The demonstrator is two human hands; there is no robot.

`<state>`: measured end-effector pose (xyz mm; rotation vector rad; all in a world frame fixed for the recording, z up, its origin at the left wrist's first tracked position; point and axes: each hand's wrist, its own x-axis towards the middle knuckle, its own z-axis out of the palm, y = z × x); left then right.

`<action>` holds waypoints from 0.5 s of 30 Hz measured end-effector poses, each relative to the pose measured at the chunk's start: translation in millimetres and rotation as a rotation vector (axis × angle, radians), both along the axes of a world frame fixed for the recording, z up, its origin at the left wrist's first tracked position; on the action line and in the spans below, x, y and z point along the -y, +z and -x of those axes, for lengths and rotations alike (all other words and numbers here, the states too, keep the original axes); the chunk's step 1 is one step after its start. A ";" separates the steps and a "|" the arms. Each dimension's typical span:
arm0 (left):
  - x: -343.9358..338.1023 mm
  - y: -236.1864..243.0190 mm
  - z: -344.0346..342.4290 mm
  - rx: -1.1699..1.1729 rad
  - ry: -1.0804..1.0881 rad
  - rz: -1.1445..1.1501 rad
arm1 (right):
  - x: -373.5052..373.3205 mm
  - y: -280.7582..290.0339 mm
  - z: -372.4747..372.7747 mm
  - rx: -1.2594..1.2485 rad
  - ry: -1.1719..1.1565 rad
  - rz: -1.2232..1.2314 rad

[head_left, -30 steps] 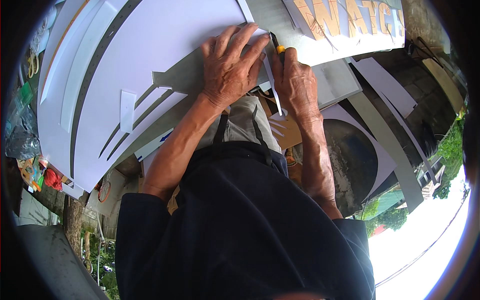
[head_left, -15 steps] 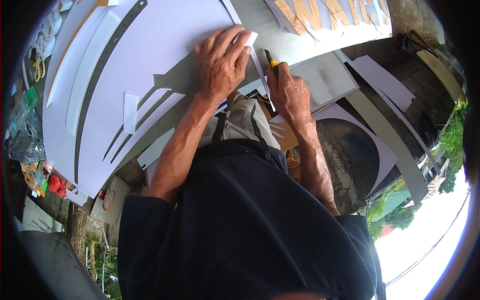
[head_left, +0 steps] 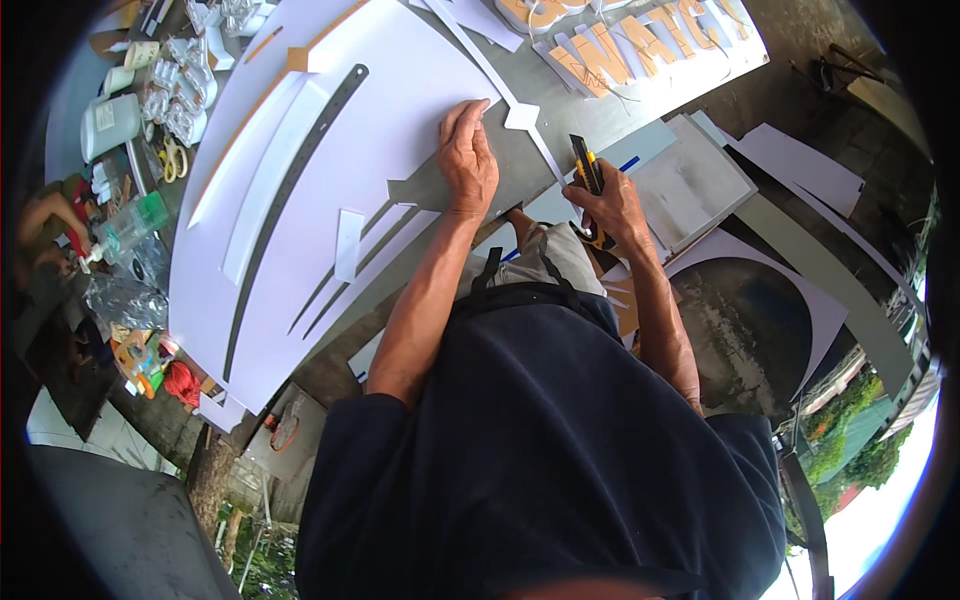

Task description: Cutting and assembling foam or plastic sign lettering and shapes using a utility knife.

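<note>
My right hand (head_left: 612, 207) holds a yellow-and-black utility knife (head_left: 586, 165), its tip pointing away from me. The fingers are at the near end of a narrow white strip (head_left: 550, 152); I cannot tell whether they grip it. This strip has a diamond-shaped widening partway along and runs off toward the far edge. To its left, my left hand (head_left: 468, 165) rests with fingers stretched out at the edge of a large white sheet (head_left: 390, 100), holding nothing. Slots are cut through the sheet, and a small white rectangle (head_left: 349, 245) lies across them.
A long dark ruler (head_left: 290, 200) and curved white strips lie on the sheet. Cut-out letters (head_left: 640, 55) sit at the far right of the grey metal table (head_left: 520, 65). Yellow-handled scissors (head_left: 173, 160), bottles and plastic bags are at left, near another person's arm (head_left: 50, 215).
My left hand has come off the strip's diamond part and moved onto the sheet's edge. My right hand has drawn slightly nearer, still with the knife. The whole view has shifted.
</note>
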<state>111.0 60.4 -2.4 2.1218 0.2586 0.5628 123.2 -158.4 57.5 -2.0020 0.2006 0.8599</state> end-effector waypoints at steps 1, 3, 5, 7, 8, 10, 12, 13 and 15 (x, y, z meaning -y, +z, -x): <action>-0.7 -1.5 -0.7 0.015 -0.016 -0.008 | 2.4 -5.1 0.9 -0.016 0.019 -0.029; -6.0 -1.9 -2.1 0.048 -0.047 -0.023 | 1.7 -4.8 2.0 -0.026 0.016 -0.088; -12.9 6.6 0.0 -0.047 -0.140 0.057 | 1.9 -2.9 4.9 -0.007 0.005 -0.106; -18.3 14.5 -0.1 -0.222 -0.148 0.176 | -1.5 7.1 5.8 0.007 -0.004 -0.156; -22.8 18.8 0.0 -0.356 -0.144 0.205 | -5.5 15.0 7.5 -0.005 -0.011 -0.190; -23.5 25.1 -1.2 -0.403 -0.180 0.331 | -8.3 22.8 14.1 0.013 -0.021 -0.244; -20.5 30.0 -2.1 -0.521 -0.218 0.688 | -10.4 30.2 20.3 0.010 -0.024 -0.266; -24.2 29.5 -0.6 -0.543 -0.237 0.696 | -13.7 32.1 23.7 -0.014 -0.024 -0.292; -26.3 22.8 2.3 -0.522 -0.266 0.792 | -15.8 35.0 29.7 0.005 0.000 -0.274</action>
